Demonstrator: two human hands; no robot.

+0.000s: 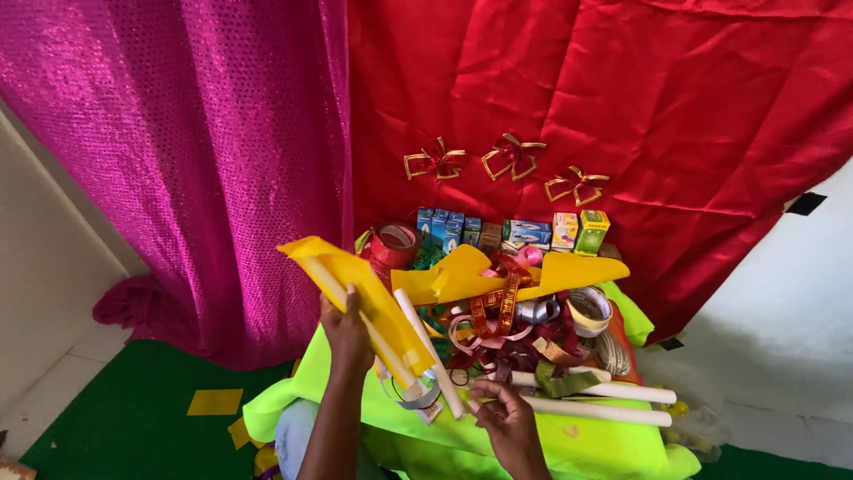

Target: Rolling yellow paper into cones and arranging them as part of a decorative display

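Note:
My left hand (347, 333) grips a yellow foam sheet (355, 289) together with a white stick, lifted above my lap. My right hand (505, 413) rests lower, its fingers closed around the near end of a white paper tube (593, 412) lying on neon-green cloth (462, 436). Another white tube (430, 354) leans between the two hands. A second yellow foam piece (498, 276) lies across a heap of red and gold ribbons (506, 333).
Small boxes (511, 231) line the base of a red satin backdrop (604, 116) bearing three gold-edged ribbon bows (511, 158). A red tape roll (394, 244) sits left of them. Pink sequin curtain (178, 151) hangs left. Yellow scraps (214, 402) lie on green flooring.

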